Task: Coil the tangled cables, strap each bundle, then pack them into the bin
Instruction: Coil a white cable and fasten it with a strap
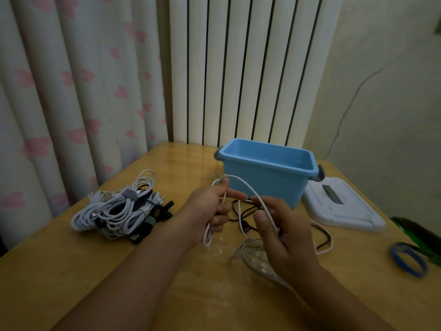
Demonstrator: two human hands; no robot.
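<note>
Your left hand (210,211) is gripping loops of a white cable (248,189), its grip curled tight around them, while your right hand (284,232) is pinching the same cable's arc between thumb and fingers above the counter (95,271). Strapped bundles (119,209) are lying at the left, and the blue bin (267,173) is standing open just beyond your hands, beside its white lid (341,206).
</note>
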